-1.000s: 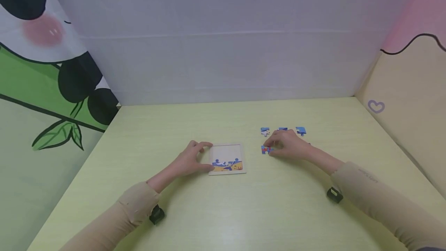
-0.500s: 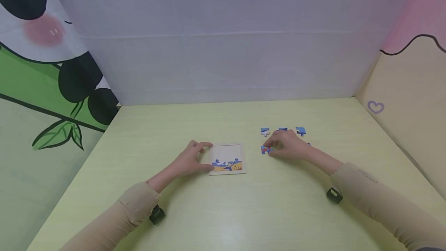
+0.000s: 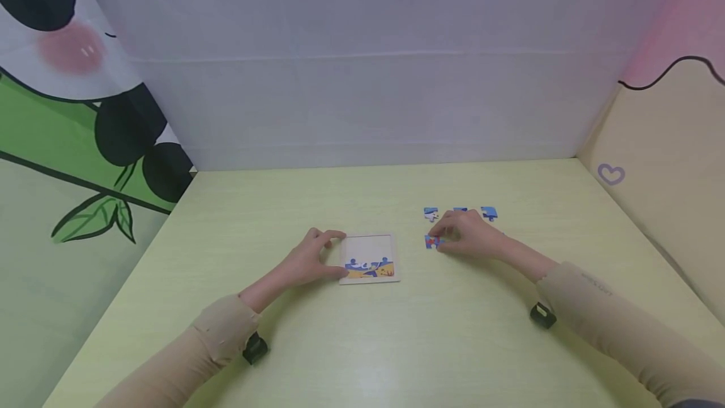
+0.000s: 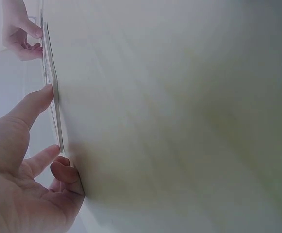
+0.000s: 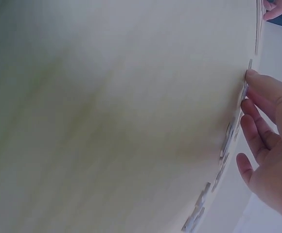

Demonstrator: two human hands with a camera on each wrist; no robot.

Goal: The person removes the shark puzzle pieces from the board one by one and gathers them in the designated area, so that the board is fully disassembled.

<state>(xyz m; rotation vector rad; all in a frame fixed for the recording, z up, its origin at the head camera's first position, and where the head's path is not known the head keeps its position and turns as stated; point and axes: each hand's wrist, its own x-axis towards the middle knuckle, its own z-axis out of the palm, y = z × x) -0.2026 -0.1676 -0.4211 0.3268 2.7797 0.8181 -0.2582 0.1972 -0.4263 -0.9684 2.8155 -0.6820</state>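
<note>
- Nudged slightly farther out: the red-blue piece point(image 3: 431, 242), right of the tray point(image 3: 368, 248), pinched by the right hand point(image 3: 471, 235).
- Left hand point(image 3: 308, 260) grips the tray; joined pieces point(image 3: 370, 270) line its near side.
- My right-wrist view shows loose pieces point(image 5: 226, 138) the head view partly hides.

Cartoon-printed panels point(image 3: 85, 112) flanking a table point(image 3: 362, 345) suggest a booth.
</note>
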